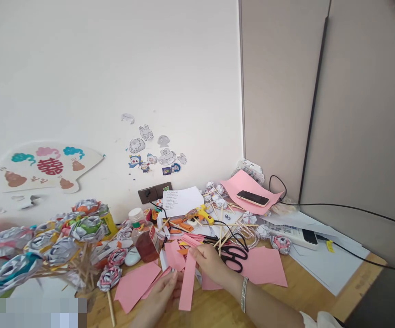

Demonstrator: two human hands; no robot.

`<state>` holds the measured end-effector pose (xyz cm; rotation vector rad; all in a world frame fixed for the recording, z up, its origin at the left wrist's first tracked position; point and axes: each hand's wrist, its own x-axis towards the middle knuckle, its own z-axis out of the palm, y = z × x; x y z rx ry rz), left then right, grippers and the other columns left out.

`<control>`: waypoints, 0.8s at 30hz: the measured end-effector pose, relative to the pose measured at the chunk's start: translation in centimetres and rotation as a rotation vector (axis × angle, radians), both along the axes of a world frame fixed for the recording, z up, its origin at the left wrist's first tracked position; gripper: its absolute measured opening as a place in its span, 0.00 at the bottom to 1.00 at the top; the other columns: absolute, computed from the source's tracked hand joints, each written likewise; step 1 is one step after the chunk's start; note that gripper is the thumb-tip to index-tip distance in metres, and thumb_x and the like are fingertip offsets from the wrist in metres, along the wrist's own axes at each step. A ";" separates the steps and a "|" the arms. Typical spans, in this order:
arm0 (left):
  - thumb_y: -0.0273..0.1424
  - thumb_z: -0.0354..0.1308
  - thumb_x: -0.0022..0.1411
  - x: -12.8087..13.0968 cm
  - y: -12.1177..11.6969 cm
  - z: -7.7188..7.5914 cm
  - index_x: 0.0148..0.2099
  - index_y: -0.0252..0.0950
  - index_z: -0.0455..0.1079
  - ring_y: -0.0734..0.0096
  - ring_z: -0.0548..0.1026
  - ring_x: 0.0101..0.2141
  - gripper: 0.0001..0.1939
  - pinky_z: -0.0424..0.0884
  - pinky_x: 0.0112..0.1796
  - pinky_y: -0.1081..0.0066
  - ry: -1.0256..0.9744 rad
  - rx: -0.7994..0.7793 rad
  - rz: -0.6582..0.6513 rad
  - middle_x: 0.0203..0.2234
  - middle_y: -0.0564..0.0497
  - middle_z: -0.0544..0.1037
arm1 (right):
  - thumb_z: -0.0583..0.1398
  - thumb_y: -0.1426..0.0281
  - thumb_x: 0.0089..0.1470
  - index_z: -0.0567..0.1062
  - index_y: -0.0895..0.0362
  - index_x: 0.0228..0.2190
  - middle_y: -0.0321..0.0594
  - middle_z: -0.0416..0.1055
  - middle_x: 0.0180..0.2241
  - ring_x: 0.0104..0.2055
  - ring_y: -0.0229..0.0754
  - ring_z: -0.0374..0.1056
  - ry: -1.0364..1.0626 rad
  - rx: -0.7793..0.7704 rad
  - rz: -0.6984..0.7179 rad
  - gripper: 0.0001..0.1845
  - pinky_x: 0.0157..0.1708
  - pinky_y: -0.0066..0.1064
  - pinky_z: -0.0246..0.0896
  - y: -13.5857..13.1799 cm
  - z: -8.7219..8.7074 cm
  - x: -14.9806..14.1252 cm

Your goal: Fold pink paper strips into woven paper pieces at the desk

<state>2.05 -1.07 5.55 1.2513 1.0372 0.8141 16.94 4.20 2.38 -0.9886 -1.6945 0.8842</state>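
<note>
A narrow pink paper strip (187,287) hangs down over the table's front, its upper end pinched between the thumb and fingers of my right hand (212,263). Just left of the strip is my left hand (165,291), its fingers curled in and the thumb pointing up; whatever it may hold is hidden. Pink paper sheets (138,283) lie to the left of my hands. More cut pink pieces (174,255) are heaped behind them. Black-handled scissors (236,258) rest behind my right forearm, beside another pink sheet (267,266).
Rolled paper flowers (88,228) on sticks crowd the left side. A bottle of reddish liquid (146,239) stands near a yellow glue gun (204,214). A phone (253,198) lies on pink paper at the back. Cables and a white power strip (294,234) are at the right.
</note>
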 end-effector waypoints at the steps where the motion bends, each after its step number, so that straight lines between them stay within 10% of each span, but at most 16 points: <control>1: 0.48 0.49 0.51 0.2 -0.2 0.2 0.30 0.35 0.68 0.68 0.73 0.24 0.20 0.67 0.29 0.69 -0.080 -0.034 -0.016 0.22 0.50 0.77 | 0.46 0.55 0.53 0.60 0.59 0.13 0.31 0.51 0.14 0.17 0.31 0.46 0.011 0.003 0.040 0.26 0.18 0.24 0.41 -0.2 -0.1 -0.2; 11: 0.41 0.55 0.50 1.3 -0.9 -0.4 0.32 0.32 0.68 0.69 0.74 0.20 0.15 0.66 0.23 0.72 -0.352 -0.213 0.083 0.19 0.49 0.77 | 0.52 0.59 0.50 0.61 0.59 0.15 0.32 0.53 0.18 0.22 0.33 0.50 0.132 0.017 0.094 0.20 0.23 0.24 0.47 -1.2 0.4 -0.9; 24: 0.43 0.60 0.42 0.4 0.8 -1.1 0.28 0.34 0.70 0.69 0.70 0.26 0.16 0.66 0.29 0.72 -0.009 0.130 0.213 0.21 0.53 0.74 | 0.56 0.55 0.46 0.66 0.60 0.23 0.33 0.60 0.20 0.21 0.32 0.57 0.432 -0.313 0.366 0.19 0.23 0.24 0.52 -1.6 0.9 -1.4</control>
